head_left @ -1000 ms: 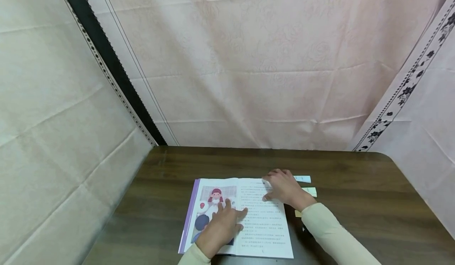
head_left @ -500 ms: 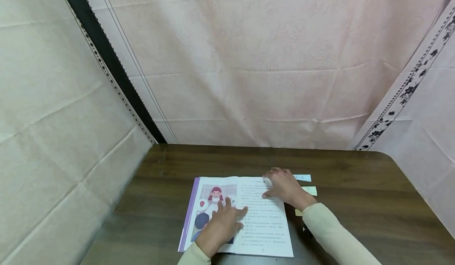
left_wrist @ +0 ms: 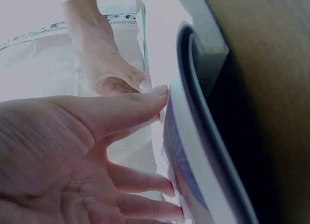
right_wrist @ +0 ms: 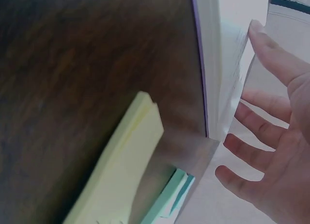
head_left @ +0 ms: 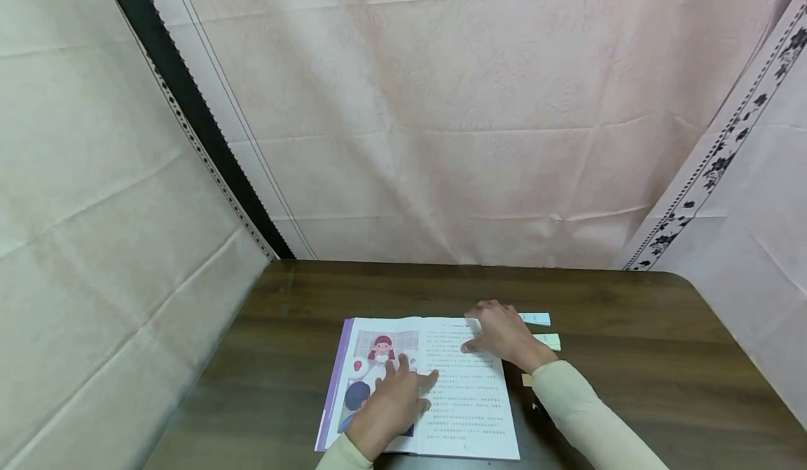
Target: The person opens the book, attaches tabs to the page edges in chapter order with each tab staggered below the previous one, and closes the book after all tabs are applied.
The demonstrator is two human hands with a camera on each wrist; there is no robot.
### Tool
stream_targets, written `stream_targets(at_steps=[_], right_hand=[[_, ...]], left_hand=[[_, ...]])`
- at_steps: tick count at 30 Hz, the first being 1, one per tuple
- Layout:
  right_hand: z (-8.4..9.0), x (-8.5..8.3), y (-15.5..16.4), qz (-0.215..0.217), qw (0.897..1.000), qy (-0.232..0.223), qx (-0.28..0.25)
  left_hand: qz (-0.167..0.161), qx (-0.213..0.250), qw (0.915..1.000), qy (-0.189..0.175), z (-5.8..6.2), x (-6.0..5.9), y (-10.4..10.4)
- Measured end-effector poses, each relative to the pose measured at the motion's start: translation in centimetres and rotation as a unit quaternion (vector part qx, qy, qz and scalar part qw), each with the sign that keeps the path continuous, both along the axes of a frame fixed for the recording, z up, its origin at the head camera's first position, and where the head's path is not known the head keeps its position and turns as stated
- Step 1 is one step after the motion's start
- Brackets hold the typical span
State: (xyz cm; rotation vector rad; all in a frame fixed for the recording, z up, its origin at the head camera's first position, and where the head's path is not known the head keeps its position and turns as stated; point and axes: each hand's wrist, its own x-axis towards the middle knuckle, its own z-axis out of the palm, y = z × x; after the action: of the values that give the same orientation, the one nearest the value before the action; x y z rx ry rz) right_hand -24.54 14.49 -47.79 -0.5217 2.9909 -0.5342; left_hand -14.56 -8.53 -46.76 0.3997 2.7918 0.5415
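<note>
Your open book [head_left: 435, 386] lies flat on the dark wooden table [head_left: 630, 358], near its front edge, with the illustrated page on the left and the text page on the right. Your left hand [head_left: 394, 403] rests palm down across the picture page and the gutter, fingers spread and nearly straight, pressing the paper rather than gripping anything; the left wrist view shows those fingertips [left_wrist: 162, 90] against the page. Your right hand [head_left: 501, 333] sits at the far right corner of the text page, fingers loosely extended, the thumb tip [right_wrist: 256, 30] touching the page edges. Whether it pinches a leaf there is hard to tell, since the wrist view is blurred. Just beside that hand, on the table right of the book, lie a yellow sticky-note pad [right_wrist: 121, 170] and a teal sticky-note pad [right_wrist: 172, 192], close together.
</note>
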Motion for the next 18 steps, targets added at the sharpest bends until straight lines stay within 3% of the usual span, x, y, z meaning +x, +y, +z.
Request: stream_targets(at_steps=[9, 18], right_hand=[[0.08, -0.06, -0.59, 0.013, 0.998, 0.045, 0.053], [0.12, 0.14, -0.52, -0.009, 0.999, 0.03, -0.001]], left_hand=[[0.011, 0.001, 0.9999, -0.013, 0.0, 0.01, 0.09], [0.007, -0.001, 1.0, -0.004, 0.05, 0.25, 0.21]])
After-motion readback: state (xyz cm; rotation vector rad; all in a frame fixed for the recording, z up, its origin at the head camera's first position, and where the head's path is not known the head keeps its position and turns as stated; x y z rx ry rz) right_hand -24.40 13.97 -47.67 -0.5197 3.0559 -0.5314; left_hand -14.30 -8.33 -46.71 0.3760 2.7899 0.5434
